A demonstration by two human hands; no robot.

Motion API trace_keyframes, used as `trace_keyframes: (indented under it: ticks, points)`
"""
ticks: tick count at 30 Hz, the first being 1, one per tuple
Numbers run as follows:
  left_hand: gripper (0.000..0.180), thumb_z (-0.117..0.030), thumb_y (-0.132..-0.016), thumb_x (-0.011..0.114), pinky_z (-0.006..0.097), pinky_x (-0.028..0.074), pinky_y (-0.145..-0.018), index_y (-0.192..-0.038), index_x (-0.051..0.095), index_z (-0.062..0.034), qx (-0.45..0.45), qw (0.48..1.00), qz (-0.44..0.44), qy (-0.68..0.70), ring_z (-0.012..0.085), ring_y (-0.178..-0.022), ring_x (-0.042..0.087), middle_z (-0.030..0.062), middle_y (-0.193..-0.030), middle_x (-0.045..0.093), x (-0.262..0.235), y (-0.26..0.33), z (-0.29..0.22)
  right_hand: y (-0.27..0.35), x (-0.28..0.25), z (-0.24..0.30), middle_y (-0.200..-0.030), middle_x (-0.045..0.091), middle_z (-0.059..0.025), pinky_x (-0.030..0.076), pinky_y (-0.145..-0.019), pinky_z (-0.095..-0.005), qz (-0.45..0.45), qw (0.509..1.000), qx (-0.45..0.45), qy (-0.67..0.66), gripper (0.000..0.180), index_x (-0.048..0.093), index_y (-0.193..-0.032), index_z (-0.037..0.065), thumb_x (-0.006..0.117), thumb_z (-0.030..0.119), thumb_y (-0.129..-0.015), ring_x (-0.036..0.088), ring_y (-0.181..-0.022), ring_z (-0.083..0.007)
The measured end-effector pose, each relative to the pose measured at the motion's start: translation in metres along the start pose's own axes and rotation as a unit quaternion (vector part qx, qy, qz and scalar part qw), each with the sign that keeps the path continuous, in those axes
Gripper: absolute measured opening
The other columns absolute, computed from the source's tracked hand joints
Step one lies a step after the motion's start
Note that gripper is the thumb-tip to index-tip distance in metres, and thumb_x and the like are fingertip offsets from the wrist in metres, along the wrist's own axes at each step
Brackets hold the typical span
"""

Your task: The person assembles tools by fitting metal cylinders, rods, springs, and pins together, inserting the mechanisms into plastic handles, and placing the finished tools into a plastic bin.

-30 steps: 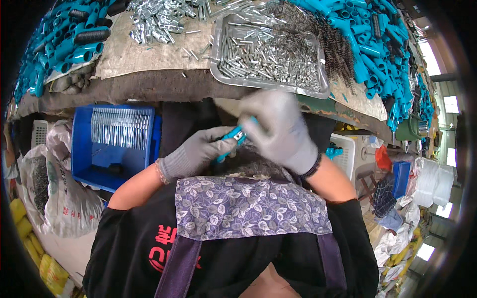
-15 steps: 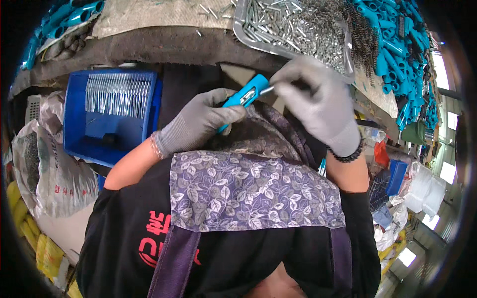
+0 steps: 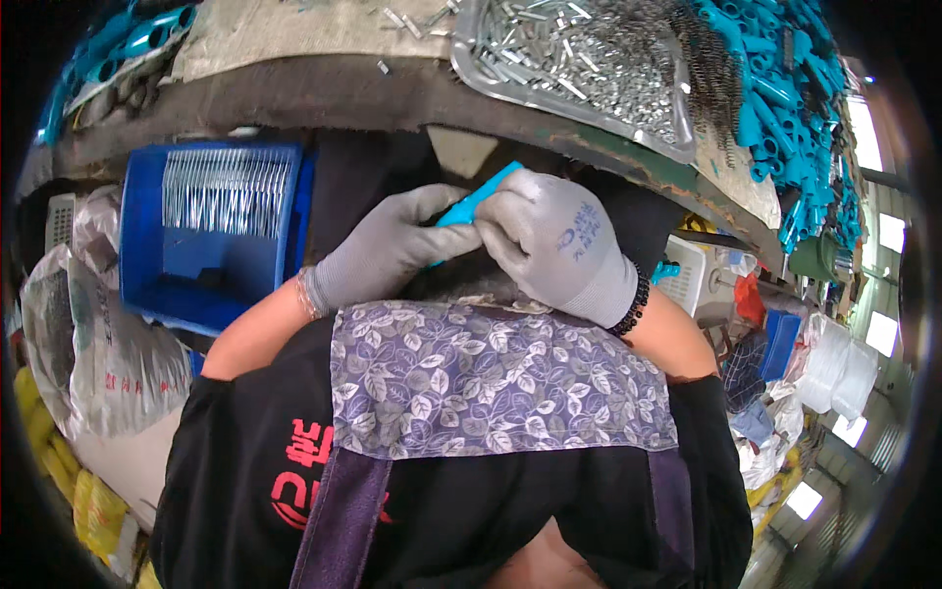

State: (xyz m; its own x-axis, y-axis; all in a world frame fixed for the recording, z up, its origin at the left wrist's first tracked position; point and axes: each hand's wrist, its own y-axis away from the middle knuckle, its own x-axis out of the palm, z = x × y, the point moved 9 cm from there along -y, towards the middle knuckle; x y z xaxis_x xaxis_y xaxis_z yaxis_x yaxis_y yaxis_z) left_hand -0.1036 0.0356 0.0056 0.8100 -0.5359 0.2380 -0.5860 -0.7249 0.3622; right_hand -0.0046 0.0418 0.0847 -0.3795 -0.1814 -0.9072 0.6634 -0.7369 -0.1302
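Gloved in grey, my left hand (image 3: 397, 240) is closed around the lower part of a blue tubular plastic handle (image 3: 479, 196), which tilts up to the right in front of my apron. My right hand (image 3: 554, 240), gloved too, is closed against the handle's upper right side, fingers curled and thumb near the index finger. It covers the slot side of the handle, and whatever small part may lie under its fingertips is hidden. Beyond the hands, on the bench, a metal tray (image 3: 471, 74) holds many small silvery pins.
Left of my hands is a blue bin (image 3: 221, 314) with a row of thin metal rods (image 3: 226, 191). The bench edge (image 3: 324, 96) runs across ahead. Dark springs (image 3: 714, 74) and a pile of blue handles (image 3: 785, 108) lie at the right. A plastic sack (image 3: 128, 358) stands left.
My right hand has come down and left, against the handle. The slot and the metal pin between handle and right fingers, both visible before, are now covered. My left hand keeps its hold.
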Motion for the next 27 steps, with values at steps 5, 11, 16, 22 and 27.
trace_keyframes:
  ticks: [5, 11, 16, 22, 27]
  points:
    - [0.046, -0.018, -0.096, 0.065, 0.024, 0.043, -0.093, -0.137, 0.053, -0.0012, 0.015, 0.998, 0.063, 0.014, 0.0055, -0.102, 0.052, -0.003, -0.112, 0.059, 0.007, 0.004, 0.004, -0.003, -0.028, -0.01, -0.109, 0.06, -0.0096, 0.045, -0.091, -0.0451, -0.103, 0.993, 0.052, -0.024, 0.033, 0.066, -0.1, 0.012, 0.08, 0.017, -0.07, 0.057, -0.105, -0.0326]
    - [0.057, -0.03, -0.099, 0.065, 0.022, 0.044, -0.087, -0.145, 0.046, -0.0012, 0.079, 0.994, 0.075, -0.02, 0.0043, -0.096, 0.05, -0.0034, -0.111, 0.055, 0.007, 0.004, -0.002, 0.004, -0.021, -0.028, -0.109, 0.063, -0.0131, 0.05, -0.087, -0.0386, 0.033, 0.966, 0.129, -0.222, 0.032, 0.066, -0.107, 0.007, 0.075, 0.013, -0.077, 0.062, -0.099, -0.0318]
    - [0.07, -0.041, -0.096, 0.065, 0.026, 0.048, -0.077, -0.148, 0.041, -0.0006, 0.067, 0.995, 0.066, 0.028, 0.0098, -0.084, 0.057, 0.0038, -0.113, 0.059, 0.002, 0.003, -0.01, -0.009, -0.119, -0.087, -0.104, 0.069, -0.0178, 0.051, -0.088, -0.0432, -0.132, 0.979, 0.157, 0.002, 0.028, 0.072, -0.105, 0.006, 0.069, 0.027, -0.087, 0.066, -0.1, -0.0346]
    - [0.062, -0.031, -0.099, 0.06, 0.025, 0.05, -0.067, -0.149, 0.039, -0.0016, 0.04, 0.997, 0.056, 0.047, 0.0103, -0.079, 0.059, 0.0059, -0.111, 0.061, 0.013, -0.002, -0.03, -0.025, -0.09, -0.131, -0.104, 0.069, -0.0185, 0.05, -0.091, -0.0437, -0.038, 0.958, 0.254, 0.126, 0.029, 0.072, -0.108, 0.008, 0.067, 0.029, -0.09, 0.065, -0.102, -0.0351]
    - [0.06, -0.026, -0.1, 0.055, 0.027, 0.052, -0.066, -0.153, 0.035, -0.0039, 0.099, 0.989, 0.031, 0.104, 0.0121, -0.08, 0.06, 0.0086, -0.116, 0.059, 0.012, 0.004, -0.057, -0.006, -0.105, -0.126, -0.103, 0.069, -0.0153, 0.051, -0.089, -0.0423, -0.103, 0.972, 0.204, 0.059, 0.02, 0.074, -0.103, 0.009, 0.064, 0.022, -0.092, 0.066, -0.1, -0.0346]
